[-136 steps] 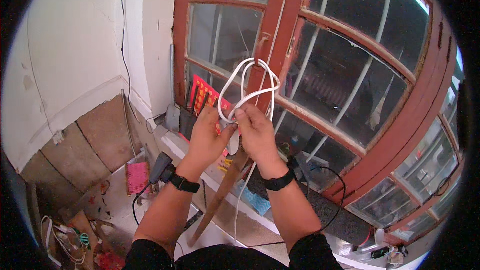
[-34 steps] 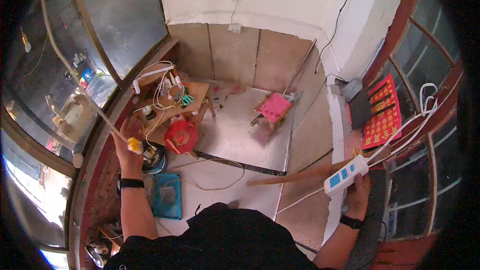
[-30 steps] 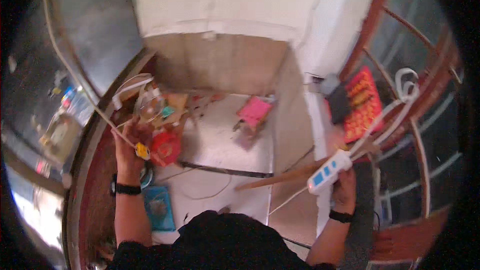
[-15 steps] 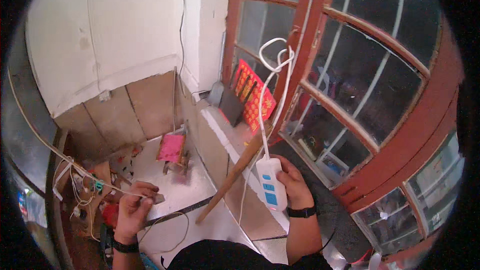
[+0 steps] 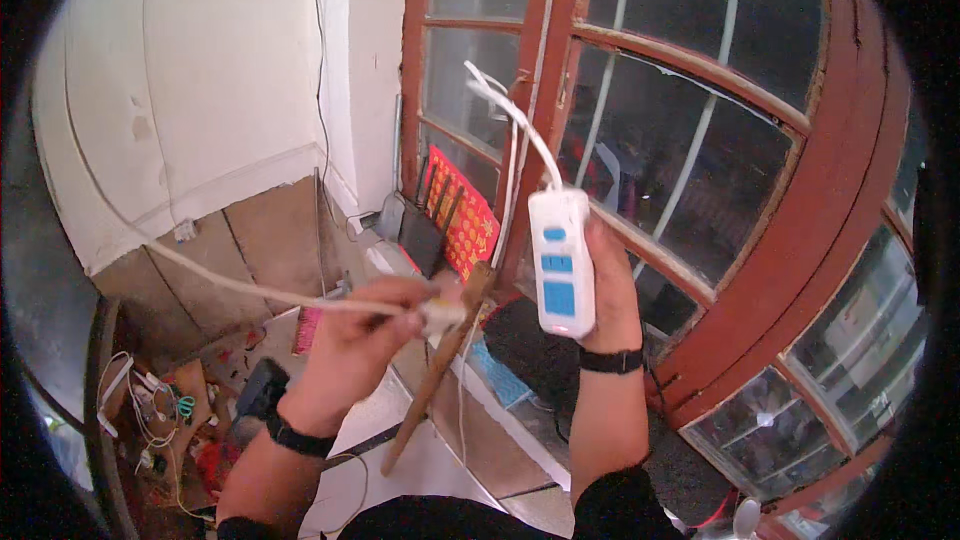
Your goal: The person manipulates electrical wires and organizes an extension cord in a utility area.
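In my right hand [image 5: 615, 290] is a white power strip [image 5: 561, 225] with blue socket faces, held upright with the sockets toward me. Its thick white cord [image 5: 536, 139] rises from the top end and loops near the window frame. My left hand [image 5: 345, 355] pinches a pale plug [image 5: 443, 317], slightly blurred, with its cord [image 5: 220, 284] running off to the upper left. The plug is left of the strip's lower end, apart from it. Behind the plug a wooden stick [image 5: 428, 395] leans at a slant.
Red-framed window panes [image 5: 690, 150] fill the right side. A black router [image 5: 424, 242] stands on the sill before a red patterned sheet [image 5: 474, 230]. At the lower left lie tangled cables [image 5: 150, 410] and small clutter. A blue patterned item [image 5: 500, 375] rests beside dark cloth.
My left hand has come up and to the right with the plug, much closer to the strip. The right hand has raised the power strip. The view has shifted to the right.
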Motion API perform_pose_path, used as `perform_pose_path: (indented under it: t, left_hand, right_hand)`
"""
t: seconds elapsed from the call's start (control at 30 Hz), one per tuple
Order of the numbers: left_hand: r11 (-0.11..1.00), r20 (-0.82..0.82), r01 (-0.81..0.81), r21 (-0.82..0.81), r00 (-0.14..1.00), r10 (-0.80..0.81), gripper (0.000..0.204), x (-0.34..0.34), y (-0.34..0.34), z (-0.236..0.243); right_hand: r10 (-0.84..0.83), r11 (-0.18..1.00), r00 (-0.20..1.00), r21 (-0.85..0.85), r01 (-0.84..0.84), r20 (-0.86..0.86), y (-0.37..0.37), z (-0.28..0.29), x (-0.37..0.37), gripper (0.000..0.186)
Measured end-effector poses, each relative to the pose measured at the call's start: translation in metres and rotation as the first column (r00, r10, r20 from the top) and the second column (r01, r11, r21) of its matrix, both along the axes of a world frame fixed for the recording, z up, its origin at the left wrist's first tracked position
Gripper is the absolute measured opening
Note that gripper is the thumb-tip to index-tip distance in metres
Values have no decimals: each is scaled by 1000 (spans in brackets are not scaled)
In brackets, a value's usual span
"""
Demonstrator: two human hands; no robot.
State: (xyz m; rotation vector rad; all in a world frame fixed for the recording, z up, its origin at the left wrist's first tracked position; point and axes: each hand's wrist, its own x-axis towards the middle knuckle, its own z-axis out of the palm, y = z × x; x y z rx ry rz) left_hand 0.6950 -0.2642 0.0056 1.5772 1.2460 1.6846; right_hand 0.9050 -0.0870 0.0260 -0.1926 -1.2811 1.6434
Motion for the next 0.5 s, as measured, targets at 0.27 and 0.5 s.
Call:
perform_pose_path:
  t: [0.27,0.5]
  left_hand:
    - [968,138,53,245,986,-89,25,30,51,55]
    - [972,158,62,227,982,-100,24,39,61,39]
  right_hand:
    - [154,984,986,-84,-158,-58,20,6,-21,49]
    - [116,990,992,-81,-119,-50,15,2,-23,48]
